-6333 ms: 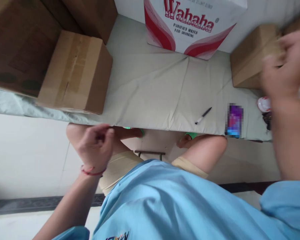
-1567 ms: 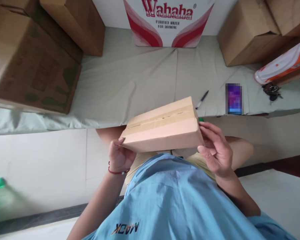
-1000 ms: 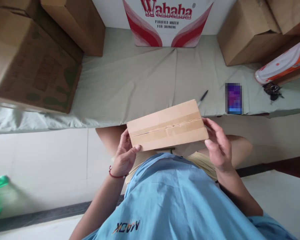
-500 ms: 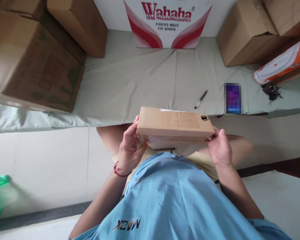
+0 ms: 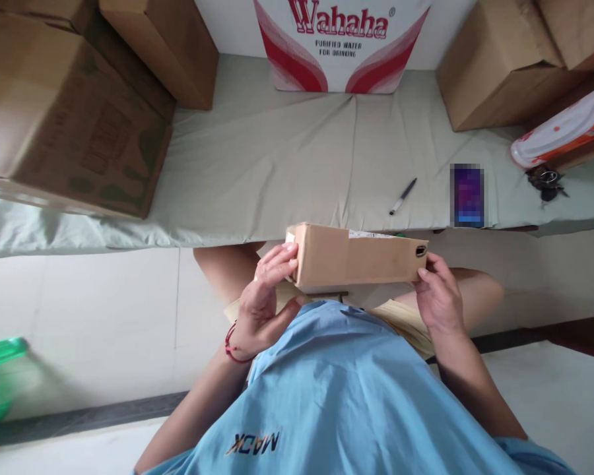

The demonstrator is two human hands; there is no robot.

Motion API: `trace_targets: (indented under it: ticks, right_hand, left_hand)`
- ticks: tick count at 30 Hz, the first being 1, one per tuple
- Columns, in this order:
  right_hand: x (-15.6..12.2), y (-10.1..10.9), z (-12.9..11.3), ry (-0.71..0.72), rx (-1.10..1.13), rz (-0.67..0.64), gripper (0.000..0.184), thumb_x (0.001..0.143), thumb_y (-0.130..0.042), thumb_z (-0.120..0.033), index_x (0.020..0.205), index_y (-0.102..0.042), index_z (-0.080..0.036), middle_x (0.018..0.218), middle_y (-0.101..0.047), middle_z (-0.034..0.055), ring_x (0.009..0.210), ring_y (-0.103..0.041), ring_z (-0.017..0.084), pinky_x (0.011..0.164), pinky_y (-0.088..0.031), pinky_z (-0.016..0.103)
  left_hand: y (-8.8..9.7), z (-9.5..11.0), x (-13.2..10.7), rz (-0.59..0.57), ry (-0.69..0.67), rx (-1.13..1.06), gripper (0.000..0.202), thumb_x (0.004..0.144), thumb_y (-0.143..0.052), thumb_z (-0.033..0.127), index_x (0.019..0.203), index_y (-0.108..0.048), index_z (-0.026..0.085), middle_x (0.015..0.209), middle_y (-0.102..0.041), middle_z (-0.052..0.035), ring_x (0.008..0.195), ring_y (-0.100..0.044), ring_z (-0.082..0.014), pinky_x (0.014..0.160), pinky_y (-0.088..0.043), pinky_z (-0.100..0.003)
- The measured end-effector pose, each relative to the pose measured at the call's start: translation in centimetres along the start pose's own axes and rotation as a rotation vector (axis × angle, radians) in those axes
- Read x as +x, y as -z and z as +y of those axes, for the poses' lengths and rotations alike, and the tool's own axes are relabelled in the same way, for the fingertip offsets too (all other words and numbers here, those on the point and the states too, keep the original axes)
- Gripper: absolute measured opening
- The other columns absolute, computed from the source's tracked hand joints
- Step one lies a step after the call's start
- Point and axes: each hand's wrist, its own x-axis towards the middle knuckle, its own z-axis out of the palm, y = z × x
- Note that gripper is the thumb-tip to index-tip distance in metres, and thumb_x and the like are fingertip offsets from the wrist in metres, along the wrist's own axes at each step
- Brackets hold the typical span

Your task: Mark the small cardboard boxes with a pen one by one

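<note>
A small brown cardboard box (image 5: 361,260) is held level above my lap, just in front of the table edge. A white label with a barcode shows along its far edge, and a dark oval hole sits near its right end. My left hand (image 5: 270,297) presses its fingers against the box's left end, the thumb apart from the box below. At the other end, my right hand (image 5: 439,293) pinches the right corner between thumb and fingers. The underside of the box is hidden.
On the cloth-covered table (image 5: 277,171) lie a pen (image 5: 403,196), a blurred-out phone (image 5: 468,194) and keys (image 5: 545,181). Large cartons (image 5: 79,125) stand left, a Wahaha carton (image 5: 346,49) at the back, more boxes (image 5: 495,66) and an orange-white cylinder (image 5: 564,128) right.
The box has turned in my hands, showing a different side, and has shifted slightly right. My left thumb has come away from it; my right thumb now presses on its corner.
</note>
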Motion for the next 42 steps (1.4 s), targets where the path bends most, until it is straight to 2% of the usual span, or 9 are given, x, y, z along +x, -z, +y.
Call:
trace_targets:
  ticks: [5,8,11,17,21,26,32,38,42]
  right_hand:
    - [-0.6,1.4,-0.8,0.263,-0.134,-0.148,0.043,0.092,-0.084,-0.034,0.134,-0.074,-0.031,0.132,-0.077,0.0061,0.124,-0.073,0.026,0.111,-0.060,0.045]
    - [-1.1,1.4,-1.6,0.440,-0.246,-0.215,0.049,0.096,-0.081,-0.027,0.145,-0.072,-0.033,0.153,-0.069,0.0074,0.139,-0.070,0.028,0.115,-0.062,0.046]
    - [-1.8,0.9,-3.0,0.627,-0.404,-0.253,0.055,0.099,-0.077,-0.017,0.150,-0.072,-0.037,0.159,-0.066,0.0058,0.147,-0.066,0.028,0.117,-0.064,0.045]
    - [-3.4,-2.0,-6.0,1.075,-0.612,-0.423,0.075,0.096,-0.071,0.000,0.162,-0.062,-0.033,0.151,-0.073,0.0072,0.140,-0.072,0.028,0.116,-0.066,0.049]
    - [-4.1,-4.1,-7.0,1.171,-0.535,-0.541,0.074,0.096,-0.066,-0.001,0.165,-0.060,-0.027,0.139,-0.078,0.0086,0.138,-0.071,0.027,0.114,-0.067,0.046]
    - [-4.2,-3.7,-6.2,0.969,-0.471,-0.501,0.073,0.093,-0.065,-0.010,0.162,-0.060,-0.033,0.148,-0.068,0.0092,0.142,-0.064,0.031,0.121,-0.059,0.055]
    - [-2.5,-0.9,-1.5,0.471,-0.267,-0.290,0.077,0.088,-0.075,-0.022,0.160,-0.056,-0.043,0.166,-0.051,0.0066,0.142,-0.063,0.032,0.112,-0.061,0.049]
    - [-0.2,2.0,3.3,0.004,0.109,-0.175,0.071,0.067,-0.092,-0.022,0.132,-0.073,-0.043,0.143,-0.071,0.0007,0.141,-0.062,0.026,0.117,-0.055,0.048]
    - [0.0,2.7,4.4,-0.097,0.189,-0.093,0.068,0.061,-0.095,-0.019,0.121,-0.077,-0.046,0.139,-0.073,-0.0037,0.136,-0.063,0.024,0.122,-0.050,0.053]
  left_hand:
    - [-0.4,-0.6,0.4,0.214,0.182,-0.356,0.051,0.089,-0.087,0.056,0.133,-0.078,0.030,0.139,-0.068,-0.0087,0.137,-0.063,-0.0293,0.119,-0.054,-0.043]
    - [0.4,-1.8,0.4,0.201,0.276,-0.355,0.061,0.080,-0.098,0.036,0.136,-0.075,0.030,0.128,-0.069,-0.0062,0.114,-0.066,-0.0203,0.097,-0.059,-0.029]
    - [1.1,-3.1,0.1,0.245,0.338,-0.378,0.063,0.070,-0.101,0.021,0.128,-0.076,0.031,0.130,-0.067,-0.0050,0.114,-0.065,-0.0190,0.092,-0.059,-0.026]
    - [1.3,-5.4,-1.5,0.318,0.522,-0.475,0.061,0.060,-0.093,0.007,0.113,-0.069,0.025,0.114,-0.065,-0.0013,0.098,-0.064,-0.0134,0.075,-0.053,-0.018]
    - [0.7,-6.0,-2.0,0.310,0.599,-0.501,0.064,0.055,-0.089,0.006,0.113,-0.070,0.023,0.113,-0.066,-0.0021,0.094,-0.064,-0.0137,0.076,-0.054,-0.020]
    - [0.6,-6.3,-2.0,0.349,0.469,-0.359,0.064,0.057,-0.091,0.010,0.116,-0.069,0.024,0.119,-0.068,-0.0034,0.102,-0.066,-0.0155,0.082,-0.055,-0.022]
    - [0.6,-5.6,-1.8,0.362,-0.099,0.309,0.064,0.075,-0.082,0.009,0.135,-0.066,0.027,0.125,-0.066,-0.0061,0.115,-0.068,-0.0214,0.092,-0.060,-0.031]
    - [-1.6,-2.4,-1.2,0.199,-0.698,0.576,0.048,0.094,-0.071,0.011,0.138,-0.068,0.032,0.118,-0.074,-0.0068,0.119,-0.076,-0.0289,0.095,-0.068,-0.048]
    - [-3.2,-1.2,-0.8,0.126,-0.746,0.552,0.040,0.098,-0.066,0.006,0.133,-0.070,0.028,0.113,-0.078,-0.0070,0.120,-0.077,-0.0276,0.093,-0.070,-0.044]
